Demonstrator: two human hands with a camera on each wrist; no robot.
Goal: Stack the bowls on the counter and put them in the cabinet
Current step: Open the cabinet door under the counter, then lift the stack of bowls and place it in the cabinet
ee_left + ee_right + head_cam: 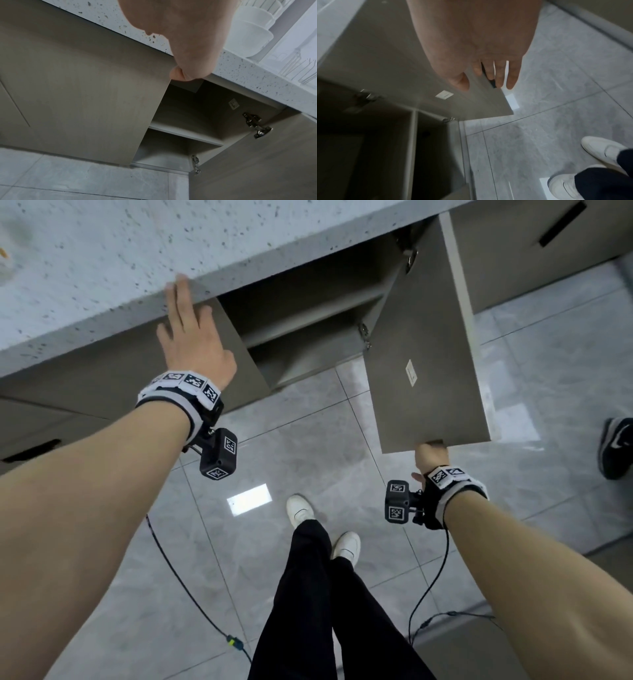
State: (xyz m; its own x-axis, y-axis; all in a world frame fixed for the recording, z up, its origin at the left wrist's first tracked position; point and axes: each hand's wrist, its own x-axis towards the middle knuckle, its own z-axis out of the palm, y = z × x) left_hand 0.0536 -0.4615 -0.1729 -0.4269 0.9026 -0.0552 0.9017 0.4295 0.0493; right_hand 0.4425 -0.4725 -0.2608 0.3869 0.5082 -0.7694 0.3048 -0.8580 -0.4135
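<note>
Forearms fill the near part of the head view, each w/ a marker band and a black camera block at the wrist. Between the hands lies open grey tile floor (308,422), w/ the person's white shoes (301,510) and two cables on it.

Left hand (191,337) lies flat w/ straight fingers on the upper part of the left cabinet door (85,94), fingertips up at the bench (85,268) front edge; thumb tip sits at that door's top corner in the left wrist view. That door stands nearly closed.

Right hand (431,455) is at the free edge of the right door (428,354), which is swung wide out over the floor. Thumb lies on the inner face, fingers (500,75) go round the edge to the outer side, so it grips the door. Small white sticker (411,373) on the inner face ahead of that hand.

Cabinet (308,313) opening sits between the two hands: one shelf (185,133), upper & lower compartments, nothing seen inside; deeper parts are dark. Two metal hinges (255,125) on the right-door side.

Bowls (248,33): white, nested, on the bench beyond the left hand, beside a wire rack (300,70). Neither hand touches them.

Dark shoe (616,446) of someone else on the floor, right of the right hand.
</note>
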